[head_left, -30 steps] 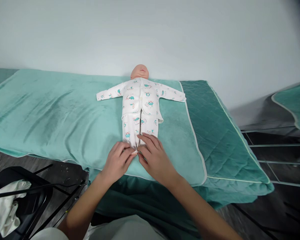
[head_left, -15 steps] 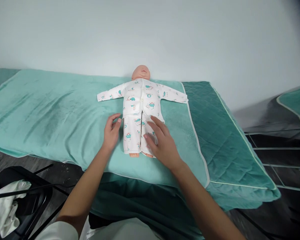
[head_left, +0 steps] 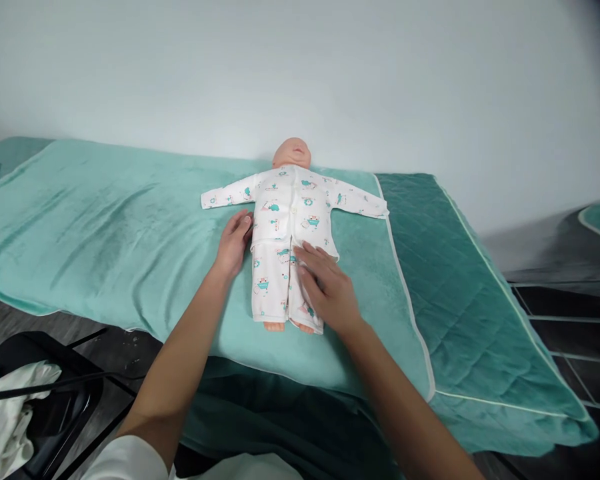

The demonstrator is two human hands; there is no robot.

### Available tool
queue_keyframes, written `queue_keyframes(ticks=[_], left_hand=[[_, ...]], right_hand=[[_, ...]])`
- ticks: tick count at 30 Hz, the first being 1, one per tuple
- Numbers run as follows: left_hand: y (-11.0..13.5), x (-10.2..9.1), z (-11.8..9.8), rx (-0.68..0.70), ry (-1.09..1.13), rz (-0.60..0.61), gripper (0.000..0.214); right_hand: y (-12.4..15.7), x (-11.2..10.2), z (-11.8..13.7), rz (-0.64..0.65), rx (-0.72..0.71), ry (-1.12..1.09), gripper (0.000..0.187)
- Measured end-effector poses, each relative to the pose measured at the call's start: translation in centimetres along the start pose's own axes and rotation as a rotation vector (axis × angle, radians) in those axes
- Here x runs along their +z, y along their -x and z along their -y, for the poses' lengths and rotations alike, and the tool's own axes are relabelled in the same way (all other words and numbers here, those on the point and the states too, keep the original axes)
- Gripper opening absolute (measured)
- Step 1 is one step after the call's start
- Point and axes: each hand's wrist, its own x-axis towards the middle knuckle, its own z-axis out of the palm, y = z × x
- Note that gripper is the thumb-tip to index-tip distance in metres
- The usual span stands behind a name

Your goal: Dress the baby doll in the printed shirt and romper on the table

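Note:
A baby doll [head_left: 291, 153] lies on its back on a light teal blanket [head_left: 105, 220], arms spread, dressed in a white printed shirt [head_left: 290, 210] and matching trousers [head_left: 275, 287]. Its bare feet poke out at the trouser hems. My left hand [head_left: 234, 241] rests against the doll's side at the shirt hem, fingers together and lightly curved. My right hand [head_left: 327, 288] lies flat on the doll's leg over the trousers, fingers stretched out. Neither hand holds anything.
A darker quilted teal cover [head_left: 455, 280] lies under the blanket and extends right. A plain wall stands behind. A black chair frame [head_left: 55, 393] with white cloth [head_left: 5, 420] on it sits at the lower left. Dark floor shows at the right.
Both hands left the trouser hems at the doll's feet and moved up: the left to the doll's waist side, the right onto its leg. The view shifted slightly.

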Motion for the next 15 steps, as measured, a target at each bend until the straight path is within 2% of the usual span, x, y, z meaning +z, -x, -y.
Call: queue_keyframes(ticks=[4, 7, 9, 11, 14, 15], left_hand=[[-0.3, 0.6, -0.2, -0.028, 0.003, -0.007, 0.034], [-1.3, 1.2, -0.1, -0.046, 0.060, 0.001, 0.028], [-2.3, 1.5, -0.2, -0.080, 0.105, 0.051, 0.026], [-3.3, 1.7, -0.3, -0.151, 0.135, 0.109, 0.029], [-4.6, 1.9, -0.2, -0.246, 0.163, 0.170, 0.036], [-5.0, 2.0, -0.1, -0.260, 0.167, 0.181, 0.038]], right_hand=[[-0.3, -0.8, -0.3, -0.092, 0.050, 0.003, 0.033], [-2.2, -0.9, -0.9, -0.146, 0.077, 0.011, 0.029], [-4.1, -0.6, -2.1, -0.211, 0.124, -0.052, 0.027], [-6.0, 0.2, -4.3, -0.354, 0.262, -0.163, 0.027], [-8.0, 1.5, -8.3, -0.632, 0.640, -0.348, 0.030], [-8.2, 1.9, -9.4, -0.648, 0.739, -0.403, 0.031]])
